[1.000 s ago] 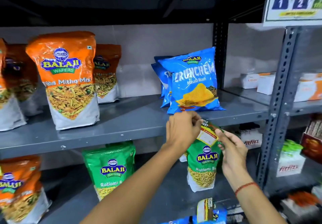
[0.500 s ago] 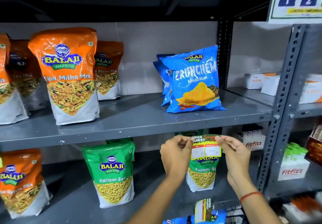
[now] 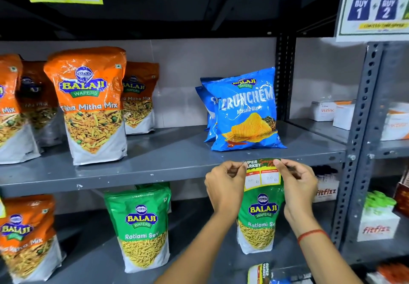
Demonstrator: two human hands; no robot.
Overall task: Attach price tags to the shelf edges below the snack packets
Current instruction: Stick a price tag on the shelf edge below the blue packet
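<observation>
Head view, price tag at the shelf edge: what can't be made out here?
- Price tag: its handwritten figures are too faint to read reliably; the left hand and right hand cover its top corners, so whether it is stuck to the shelf edge is unclear.
- Green packet behind: top hidden by the tag, name cut by the right forearm.
- Item at the bottom edge: cropped by the frame.

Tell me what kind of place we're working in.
Most likely a small supermarket aisle: grey metal shelving stocked with Balaji snack packets, a "Super Market" price tag going on, and a buy-1-buy-2 offer poster.
</observation>
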